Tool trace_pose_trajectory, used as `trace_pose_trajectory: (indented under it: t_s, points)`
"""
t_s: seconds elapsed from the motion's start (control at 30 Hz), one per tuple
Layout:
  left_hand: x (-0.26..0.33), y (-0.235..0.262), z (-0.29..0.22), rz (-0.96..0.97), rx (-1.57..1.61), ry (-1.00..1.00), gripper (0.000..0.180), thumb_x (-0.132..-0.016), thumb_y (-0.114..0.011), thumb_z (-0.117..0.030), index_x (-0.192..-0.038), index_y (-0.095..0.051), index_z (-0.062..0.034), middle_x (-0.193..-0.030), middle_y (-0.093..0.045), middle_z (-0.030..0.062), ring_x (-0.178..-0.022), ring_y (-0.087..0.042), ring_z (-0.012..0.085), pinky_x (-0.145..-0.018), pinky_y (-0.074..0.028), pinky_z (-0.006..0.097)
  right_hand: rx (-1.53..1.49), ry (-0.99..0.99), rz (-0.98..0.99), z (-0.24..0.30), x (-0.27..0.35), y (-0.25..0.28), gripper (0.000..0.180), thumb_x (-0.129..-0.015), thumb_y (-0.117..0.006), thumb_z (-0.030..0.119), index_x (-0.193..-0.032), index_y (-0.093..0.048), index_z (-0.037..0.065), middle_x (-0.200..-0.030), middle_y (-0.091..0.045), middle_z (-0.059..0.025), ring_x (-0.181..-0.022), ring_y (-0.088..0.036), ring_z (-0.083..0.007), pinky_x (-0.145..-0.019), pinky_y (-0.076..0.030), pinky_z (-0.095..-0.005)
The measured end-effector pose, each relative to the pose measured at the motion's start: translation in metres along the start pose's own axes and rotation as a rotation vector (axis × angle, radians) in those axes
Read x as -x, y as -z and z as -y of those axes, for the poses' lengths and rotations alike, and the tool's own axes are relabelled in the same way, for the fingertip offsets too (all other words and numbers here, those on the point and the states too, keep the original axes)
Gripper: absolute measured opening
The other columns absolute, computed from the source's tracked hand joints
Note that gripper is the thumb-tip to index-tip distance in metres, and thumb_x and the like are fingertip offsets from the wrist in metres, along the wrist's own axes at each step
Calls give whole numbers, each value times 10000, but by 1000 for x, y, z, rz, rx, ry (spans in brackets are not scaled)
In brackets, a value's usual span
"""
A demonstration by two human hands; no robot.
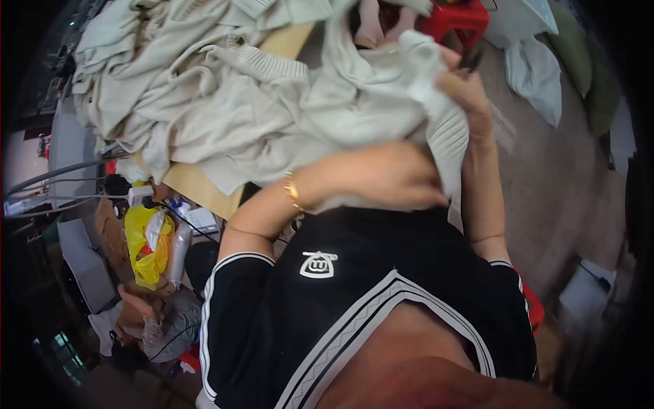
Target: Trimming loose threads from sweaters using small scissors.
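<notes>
A cream knit garment (368, 102) with ribbed edges stretches from the table toward my body. My right hand (471, 99) is closed on its bunched edge at the right, with the garment's ribbed band hanging beside my wrist. A small dark pointed thing (470, 60) shows at that hand's fingers; its kind is unclear. My left hand (398, 178), below a gold bracelet (293, 191) on the forearm, crosses in front of the cloth near the ribbed band. Motion blurs its fingers, so its grip is unclear.
A heap of similar cream knits (136, 75) covers much of the wooden table (194, 187). Beyond stand a red stool (455, 20) and a white container (528, 20). A white sack (535, 78) lies right. Cables, a yellow plastic bag (139, 255) and another person (133, 313) are left.
</notes>
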State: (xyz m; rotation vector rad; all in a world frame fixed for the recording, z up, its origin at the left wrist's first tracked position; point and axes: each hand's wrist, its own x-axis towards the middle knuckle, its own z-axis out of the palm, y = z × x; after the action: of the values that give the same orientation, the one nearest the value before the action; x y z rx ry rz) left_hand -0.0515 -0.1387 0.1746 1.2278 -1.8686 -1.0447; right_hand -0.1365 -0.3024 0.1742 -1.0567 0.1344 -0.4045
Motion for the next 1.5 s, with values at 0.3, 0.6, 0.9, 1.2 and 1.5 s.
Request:
trace_pose_trajectory:
  t_s: [0.3, 0.6, 0.9, 1.2, 1.5]
  points:
    - [93, 74, 160, -656, -859, 501, 603, -904, -649, -355, -1437, -488, -123, -1436, -508, 169, -1354, -439, 356, -1111, -336, 494, -114, 251, -366, 16, 185, 54, 399, -885, -619, 154, -1210, -578, -75, -1172, -654, -206, -1026, -675, -291, -922, -546, -371]
    - [118, 63, 175, -930, -1157, 487, 533, -914, -647, -365, -1321, -565, -32, -1386, -533, 202, -1269, -490, 379, -1069, -365, 484, 477, 3, -696, 36, 300, 214, 399, -836, -688, 155, -1152, -605, -74, -1103, -668, -165, -980, -663, -247, -878, -515, -330]
    - [121, 77, 133, -873, -1088, 723, 328, -883, -683, -362, -1078, -713, -100, -948, -687, 61, -898, -637, 256, -846, -396, 388, 1324, -297, -804, -26, 184, 176, 344, -876, -751, 294, -1084, -738, 21, -845, -721, -20, -758, -623, -122, -707, -500, -272]
    - [43, -32, 24, -816, -690, -22, 332, -715, -785, -80, -1039, -722, -119, -932, -650, 63, -833, -632, 228, -701, -480, 329, 658, -75, -395, -59, 106, 56, 381, -999, -560, 299, -1163, -687, -21, -982, -734, -37, -476, -397, 12, -431, -236, -160]
    - [70, -61, 84, -254, -70, 324, 229, -861, -656, -73, -1088, -663, -40, -1025, -658, 138, -944, -641, 345, -826, -520, 395, 576, -442, -441, -124, 142, 64, 391, -862, -775, 300, -1122, -717, 13, -748, -621, 41, -540, -501, -20, -482, -395, -192]
